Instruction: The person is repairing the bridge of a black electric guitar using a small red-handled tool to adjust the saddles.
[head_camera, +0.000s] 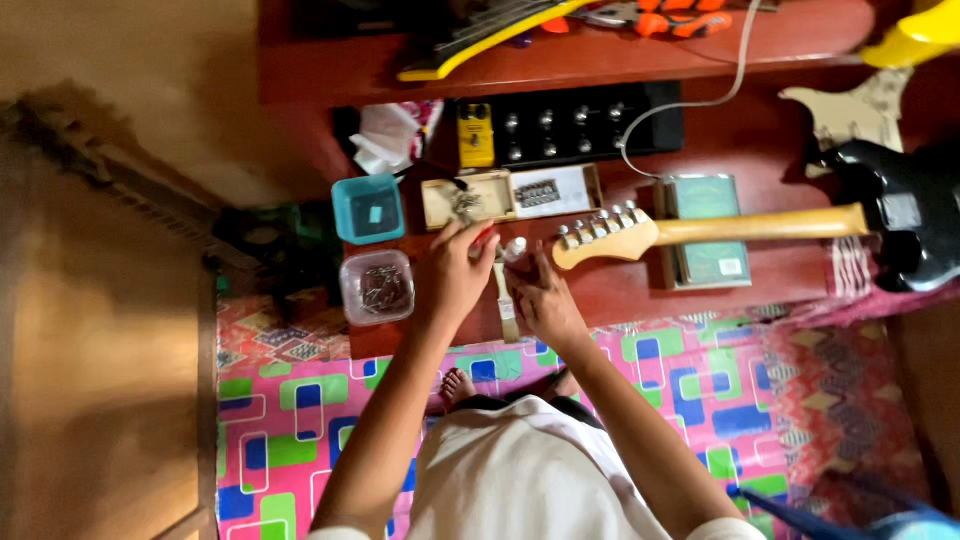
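Small white bottle (514, 248) stands upright between my hands, pinched by my left hand (458, 275); my right hand (545, 305) curls just beside it, apparently empty.

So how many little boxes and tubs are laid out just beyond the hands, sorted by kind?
Teal plastic tub: 1
Clear plastic tub of small metal parts: 1
Open shallow boxes, side by side: 2
Total: 4
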